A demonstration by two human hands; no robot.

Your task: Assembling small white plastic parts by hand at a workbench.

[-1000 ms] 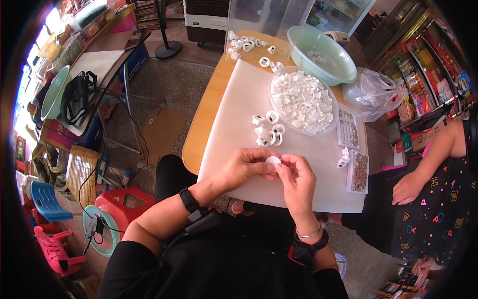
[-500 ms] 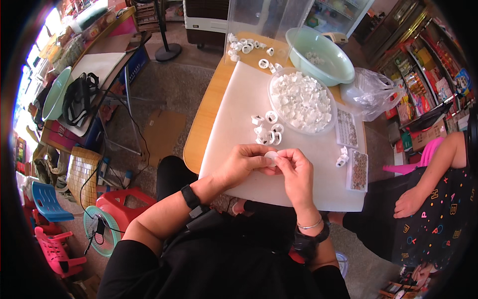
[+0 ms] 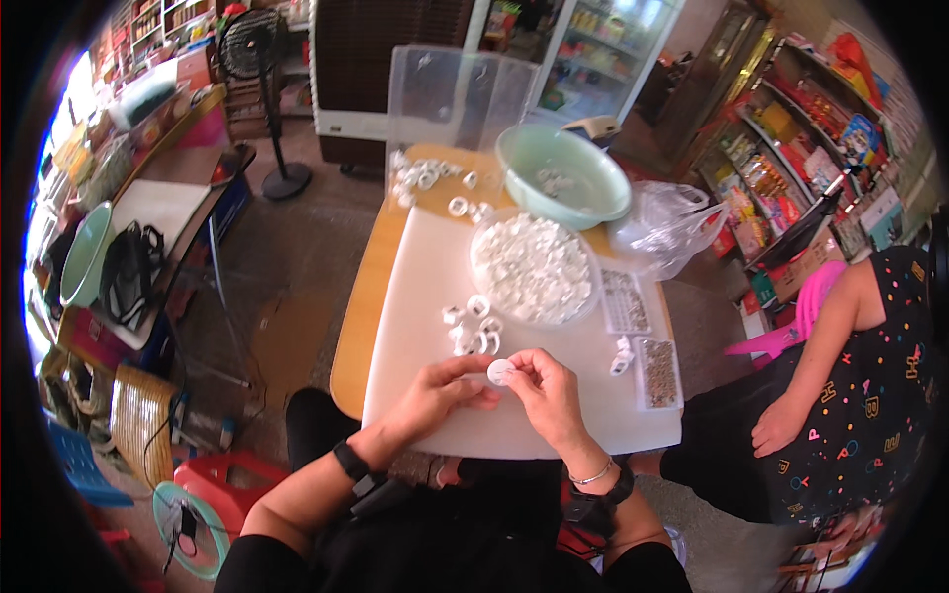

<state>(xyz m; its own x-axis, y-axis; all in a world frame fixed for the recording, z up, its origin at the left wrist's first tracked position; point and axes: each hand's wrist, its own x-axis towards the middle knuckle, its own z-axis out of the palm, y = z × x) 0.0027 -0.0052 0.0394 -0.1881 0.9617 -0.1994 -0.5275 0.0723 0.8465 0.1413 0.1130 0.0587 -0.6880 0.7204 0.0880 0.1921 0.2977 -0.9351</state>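
A small white round plastic part (image 3: 500, 372) is pinched between the thumb and finger of my right hand (image 3: 550, 400), above the near part of the white board (image 3: 405, 326). My left hand (image 3: 440, 397) is just left of it, thumb and forefinger apart; its fingertip comes close to the part's edge, and I cannot tell whether it touches. Beyond my hands lies a small group of white ring-shaped parts (image 3: 478, 306). Behind them stands a clear round tub (image 3: 478, 269) heaped with small white pieces. To the right are two clear boxes of tiny parts, the nearer box (image 3: 656, 374) holding brownish ones.
A pale green basin (image 3: 618, 203), a clear plastic bag (image 3: 662, 232) and a clear upright bin (image 3: 460, 99) stand on the table's far side, near more white parts (image 3: 425, 173). Another person's hand (image 3: 779, 427) rests at the right. A red stool (image 3: 222, 484) and green fan (image 3: 193, 534) stand lower left.
My left hand has let go of the white round part and moved slightly away; the right hand keeps it. The view has tilted up, showing more of the room.
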